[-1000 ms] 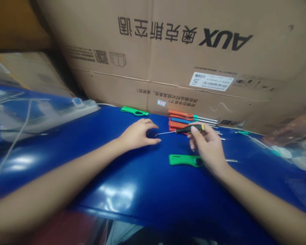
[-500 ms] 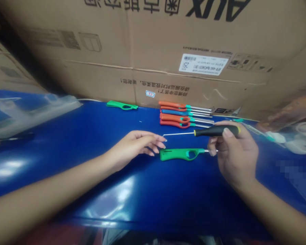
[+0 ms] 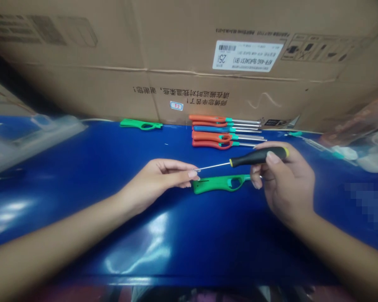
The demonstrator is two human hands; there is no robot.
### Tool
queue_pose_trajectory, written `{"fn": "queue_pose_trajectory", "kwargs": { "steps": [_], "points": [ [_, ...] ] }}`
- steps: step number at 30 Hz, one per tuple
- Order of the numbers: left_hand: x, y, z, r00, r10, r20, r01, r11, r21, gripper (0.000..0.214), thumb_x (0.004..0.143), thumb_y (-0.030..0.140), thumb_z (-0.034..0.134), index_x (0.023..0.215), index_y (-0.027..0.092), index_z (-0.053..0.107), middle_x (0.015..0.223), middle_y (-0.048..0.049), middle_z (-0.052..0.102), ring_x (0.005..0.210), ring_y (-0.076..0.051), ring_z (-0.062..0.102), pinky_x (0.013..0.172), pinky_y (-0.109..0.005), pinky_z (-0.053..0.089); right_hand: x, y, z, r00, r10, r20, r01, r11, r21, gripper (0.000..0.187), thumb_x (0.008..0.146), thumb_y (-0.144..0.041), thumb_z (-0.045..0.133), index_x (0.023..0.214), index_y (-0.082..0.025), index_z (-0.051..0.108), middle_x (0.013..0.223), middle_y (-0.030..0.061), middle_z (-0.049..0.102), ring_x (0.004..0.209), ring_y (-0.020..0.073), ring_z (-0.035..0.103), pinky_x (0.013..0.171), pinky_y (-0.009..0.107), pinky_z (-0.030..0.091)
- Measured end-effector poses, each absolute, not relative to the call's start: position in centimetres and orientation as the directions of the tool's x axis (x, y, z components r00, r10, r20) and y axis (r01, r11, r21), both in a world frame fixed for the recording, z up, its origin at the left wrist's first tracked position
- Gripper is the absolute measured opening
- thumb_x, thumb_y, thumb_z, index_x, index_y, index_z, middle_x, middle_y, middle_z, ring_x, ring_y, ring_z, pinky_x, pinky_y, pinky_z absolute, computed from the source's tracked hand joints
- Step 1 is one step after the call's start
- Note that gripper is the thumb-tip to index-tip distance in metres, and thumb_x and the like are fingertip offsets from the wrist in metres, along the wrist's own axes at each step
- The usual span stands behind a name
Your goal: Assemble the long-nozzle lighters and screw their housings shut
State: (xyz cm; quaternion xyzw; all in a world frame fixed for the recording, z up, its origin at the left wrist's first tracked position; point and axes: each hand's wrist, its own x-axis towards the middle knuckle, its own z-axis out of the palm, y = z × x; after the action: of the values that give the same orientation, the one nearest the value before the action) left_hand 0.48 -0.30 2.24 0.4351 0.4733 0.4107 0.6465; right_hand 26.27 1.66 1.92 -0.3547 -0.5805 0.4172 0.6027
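My right hand grips a screwdriver by its black handle with yellow ends. Its thin metal shaft points left, and the tip meets the pinched thumb and fingers of my left hand. Whether a small part sits at that tip is hidden by the fingers. Just below the shaft is a green gas lighter with a trigger loop, lying sideways. Its metal tube runs to the right, beside the lower fingers of my right hand; I cannot tell whether they hold it.
Several orange, red and blue lighters lie in a stack behind my hands. A green lighter casing is farther left. A large cardboard box stands along the back of the blue table. Clear plastic bags and white-green parts lie at the sides.
My left fingers have closed in a pinch at the screwdriver tip, and the shaft now tilts down to the left. The view has shifted slightly.
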Motion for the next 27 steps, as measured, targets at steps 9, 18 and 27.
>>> {"fn": "queue_pose_trajectory", "kwargs": {
  "steps": [9,18,27],
  "points": [
    [0.23,-0.75,2.14,0.201,0.968,0.154,0.324,-0.213,0.922,0.009,0.079,0.026,0.084,0.083,0.019,0.081,0.079,-0.0006,0.079,0.07,-0.011,0.07,0.067,-0.018,0.055,25.84,1.85,2.22,0.004,0.956,0.293,-0.152,0.29,-0.945,0.013,0.092,-0.033,0.067,0.097,-0.021,0.071,0.059,-0.0045,0.057,0.042,0.0103,0.051,0.041,0.025,0.037],
    [-0.08,-1.06,2.09,0.321,0.838,0.442,0.443,-0.545,0.712,0.004,0.086,0.02,0.079,0.084,0.017,0.078,0.08,0.0008,0.077,0.07,-0.009,0.069,0.068,-0.017,0.052,25.49,2.13,2.74,0.005,0.978,0.207,-0.262,0.201,-0.944,0.011,0.087,-0.029,0.066,0.085,-0.019,0.07,0.057,-0.0043,0.051,0.041,0.0098,0.047,0.038,0.024,0.033],
    [-0.25,-0.93,1.62,0.381,0.8,0.464,0.447,-0.598,0.665,0.004,0.087,0.021,0.077,0.087,0.017,0.078,0.081,-0.0011,0.077,0.071,-0.01,0.069,0.067,-0.019,0.052,25.86,1.96,1.92,0.019,0.957,0.289,-0.15,0.288,-0.946,0.011,0.092,-0.029,0.065,0.092,-0.02,0.071,0.059,-0.0043,0.054,0.044,0.0107,0.051,0.042,0.026,0.037]
  ]
}}
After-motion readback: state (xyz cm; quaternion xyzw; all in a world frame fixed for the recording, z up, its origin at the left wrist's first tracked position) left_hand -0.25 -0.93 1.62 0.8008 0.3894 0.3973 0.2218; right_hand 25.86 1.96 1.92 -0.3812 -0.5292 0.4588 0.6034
